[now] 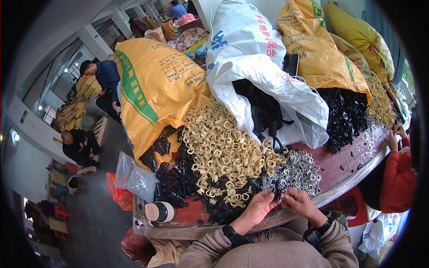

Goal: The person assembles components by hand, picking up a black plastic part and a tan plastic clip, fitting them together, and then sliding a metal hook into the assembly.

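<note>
Close to the table's near edge, my left hand [258,209] pinches a small black plastic part [277,191] between thumb and fingers. My right hand [301,203] meets it from the other side, fingertips closed at the part's edge; what they grip is too small to make out. Just beyond the hands lies a pile of silver metal rings [300,172]. To its left spreads a large heap of cream-coloured ring-shaped pieces [223,147]. More black parts [176,178] lie left of that heap.
A white sack [246,40] and yellow sacks [165,76] spill parts onto the red table [190,214]. A lidded jar [166,211] and a bag of small beads [142,183] are at left. A co-worker's red sleeve [397,178] is at right, beside another black pile [343,117].
</note>
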`<state>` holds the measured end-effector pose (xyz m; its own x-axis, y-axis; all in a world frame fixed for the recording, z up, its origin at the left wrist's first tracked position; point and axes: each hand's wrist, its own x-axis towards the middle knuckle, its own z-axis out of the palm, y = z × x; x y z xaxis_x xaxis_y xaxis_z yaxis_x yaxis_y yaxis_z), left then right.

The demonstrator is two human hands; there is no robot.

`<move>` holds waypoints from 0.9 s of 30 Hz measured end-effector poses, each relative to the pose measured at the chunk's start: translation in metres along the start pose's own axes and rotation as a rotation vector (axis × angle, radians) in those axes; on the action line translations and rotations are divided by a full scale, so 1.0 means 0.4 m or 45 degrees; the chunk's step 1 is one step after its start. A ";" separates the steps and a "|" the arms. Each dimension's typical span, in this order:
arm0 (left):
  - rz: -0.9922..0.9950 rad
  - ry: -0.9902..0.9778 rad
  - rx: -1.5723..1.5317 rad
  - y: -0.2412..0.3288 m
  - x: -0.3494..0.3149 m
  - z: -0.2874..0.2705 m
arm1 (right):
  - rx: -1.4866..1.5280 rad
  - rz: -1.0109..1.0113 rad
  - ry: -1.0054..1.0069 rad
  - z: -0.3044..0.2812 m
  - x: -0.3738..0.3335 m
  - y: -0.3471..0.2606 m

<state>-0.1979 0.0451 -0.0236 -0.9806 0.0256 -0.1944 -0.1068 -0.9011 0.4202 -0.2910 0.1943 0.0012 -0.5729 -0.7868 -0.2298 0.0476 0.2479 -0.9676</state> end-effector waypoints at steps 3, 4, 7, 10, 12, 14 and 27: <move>0.005 -0.036 -0.025 -0.004 0.000 -0.011 | 0.144 0.016 0.016 0.003 -0.003 0.000; 0.012 -0.059 -0.045 -0.008 -0.001 -0.019 | 0.230 0.026 0.008 0.004 -0.005 -0.005; 0.009 -0.072 -0.068 -0.013 -0.006 -0.016 | 0.323 0.037 0.004 0.004 -0.009 -0.008; -0.013 -0.043 -0.086 -0.010 -0.006 -0.009 | 0.336 0.058 0.007 0.001 -0.009 0.000; 0.004 -0.043 -0.068 -0.006 -0.003 -0.004 | 0.293 -0.040 0.039 -0.002 -0.002 0.014; -0.031 -0.014 -0.102 -0.002 -0.008 0.006 | 0.290 -0.065 0.067 -0.009 -0.009 -0.002; -0.130 0.174 0.151 0.010 0.005 0.024 | 0.581 -0.047 0.071 -0.027 -0.002 -0.033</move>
<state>-0.2020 0.0458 -0.0139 -0.9332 0.0482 -0.3561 -0.2310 -0.8396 0.4917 -0.2998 0.1979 0.0153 -0.6234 -0.7557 -0.2007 0.3749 -0.0636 -0.9249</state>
